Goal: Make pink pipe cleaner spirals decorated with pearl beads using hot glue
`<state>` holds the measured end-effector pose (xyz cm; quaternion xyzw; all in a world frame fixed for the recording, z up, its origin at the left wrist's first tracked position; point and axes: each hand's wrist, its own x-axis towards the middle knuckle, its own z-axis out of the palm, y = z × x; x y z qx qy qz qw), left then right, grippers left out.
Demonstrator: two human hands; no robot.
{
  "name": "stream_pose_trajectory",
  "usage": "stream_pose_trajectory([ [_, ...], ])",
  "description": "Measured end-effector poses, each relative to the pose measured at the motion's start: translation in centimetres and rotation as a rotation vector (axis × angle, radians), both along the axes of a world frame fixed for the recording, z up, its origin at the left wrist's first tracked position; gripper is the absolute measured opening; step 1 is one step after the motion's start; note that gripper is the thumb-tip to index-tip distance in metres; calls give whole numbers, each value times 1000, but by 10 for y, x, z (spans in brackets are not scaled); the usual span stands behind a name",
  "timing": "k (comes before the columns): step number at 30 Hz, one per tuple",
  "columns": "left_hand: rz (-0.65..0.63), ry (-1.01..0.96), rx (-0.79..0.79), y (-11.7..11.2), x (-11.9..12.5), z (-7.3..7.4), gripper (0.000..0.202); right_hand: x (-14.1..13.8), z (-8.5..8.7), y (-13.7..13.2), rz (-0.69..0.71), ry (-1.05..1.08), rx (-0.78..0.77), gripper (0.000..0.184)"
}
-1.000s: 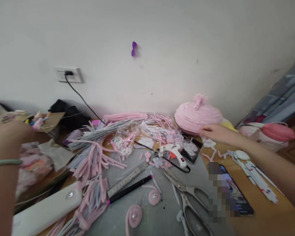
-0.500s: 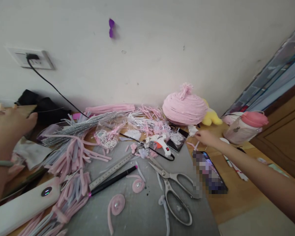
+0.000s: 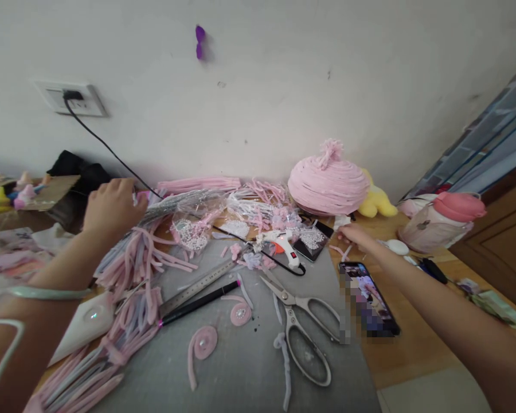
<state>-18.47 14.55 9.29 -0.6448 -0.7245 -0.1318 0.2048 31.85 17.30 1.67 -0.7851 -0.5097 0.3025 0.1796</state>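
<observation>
Left hand (image 3: 114, 207), shifted right off the box (image 3: 60, 192), is beside the silver stems (image 3: 168, 205); grip unclear. Scissors (image 3: 287, 297) and glue gun (image 3: 287, 248) lie between hands. Right hand (image 3: 355, 233) remains at white scrap (image 3: 340, 220); grip unclear.

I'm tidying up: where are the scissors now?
In the head view, the scissors lie on the grey mat, right of centre, between the black pen and the lit phone.

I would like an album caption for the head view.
Left hand near silver stems, right hand near white scrap, scissors on gray mat.
</observation>
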Motion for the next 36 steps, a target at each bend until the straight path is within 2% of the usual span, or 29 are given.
stream_pose_trajectory([
  [3, -77, -124, 11, -6, 25, -8, 44, -3, 12, -11, -37, 112, -82, 25],
  [6, -320, -303, -33, -15, 50, -23, 44, -12, 25, -29, -12, 271, -109, 22],
  [10, -424, -399, -100, -35, 91, -43, 38, -32, 38, -66, 82, 532, -72, 22],
  [13, -515, -848, -337, -58, 129, -47, 33, -53, 42, -99, 144, 667, -42, 22],
  [16, -660, -1207, -641, -83, 166, -45, 31, -81, 40, -132, 198, 739, -30, 24],
  [18, -708, -1370, -784, -96, 188, -47, 33, -100, 37, -149, 248, 800, -59, 26],
  [22, -759, -1545, -882, -108, 219, -52, 40, -128, 31, -170, 333, 816, -95, 24],
  [24, -768, -1589, -865, -109, 228, -52, 39, -134, 29, -175, 394, 770, -72, 22],
  [27, -807, -1674, -881, -111, 233, -49, 27, -134, 28, -182, 480, 697, -54, 19],
  [29, -820, -1728, -893, -115, 230, -48, 20, -131, 28, -186, 537, 672, -78, 18],
  [32, -794, -1816, -897, -124, 219, -49, 20, -123, 28, -189, 625, 629, -124, 22],
  [34, -786, -1849, -926, -132, 212, -50, 19, -120, 27, -187, 628, 596, -102, 26],
  [36, -786, -1851, -968, -139, 205, -51, 17, -119, 28, -184, 583, 576, -17, 27],
])
